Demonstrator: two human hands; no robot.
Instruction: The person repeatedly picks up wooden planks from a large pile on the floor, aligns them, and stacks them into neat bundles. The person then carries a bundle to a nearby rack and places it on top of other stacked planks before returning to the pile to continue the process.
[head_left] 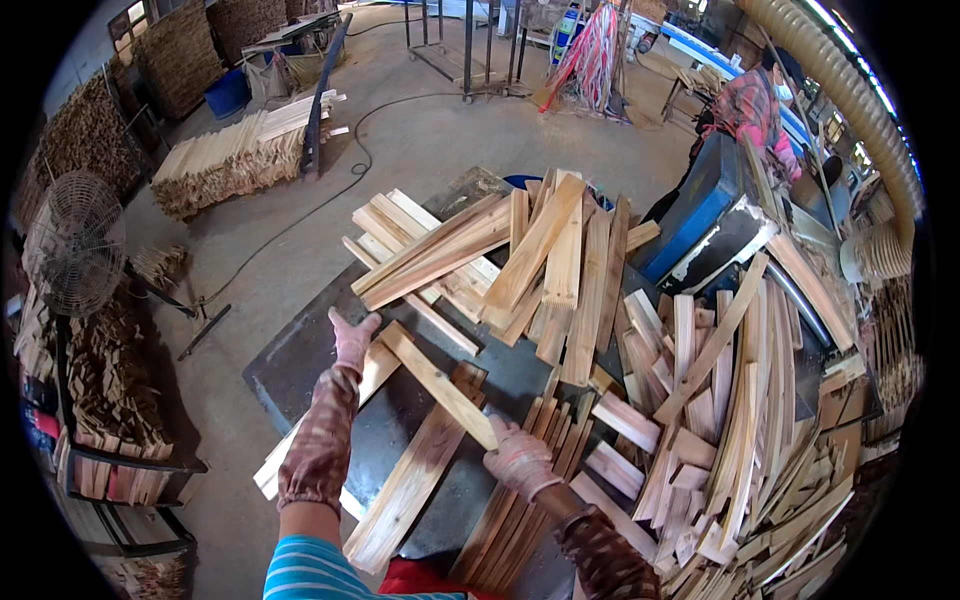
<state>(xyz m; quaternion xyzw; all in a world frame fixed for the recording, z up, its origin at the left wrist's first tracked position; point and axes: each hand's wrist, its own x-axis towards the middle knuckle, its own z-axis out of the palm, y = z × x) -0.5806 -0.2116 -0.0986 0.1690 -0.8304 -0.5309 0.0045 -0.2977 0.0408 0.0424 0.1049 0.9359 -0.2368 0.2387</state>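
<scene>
My right hand [520, 458], in a pale work glove, is closed around the near end of a short wooden slat [438, 385]. The slat slants away to the upper left over the dark tabletop. Close to its far end is my left hand [354, 336], also gloved, with thumb and fingers apart and nothing in it. A pale board [285, 462] runs beneath my left forearm and is partly hidden by it. Between my arms lies a wider board [415, 480], and several narrow brown strips [515, 515] lie side by side near my right forearm.
Loose boards [540, 260] are heaped on the table's far side. Offcuts and long strips [690, 440] crowd the right. Beyond stand a blue machine [700, 215] and a co-worker [750, 110]. A floor fan [80, 245] and stacked slats [235, 155] stand left; a cable crosses the floor.
</scene>
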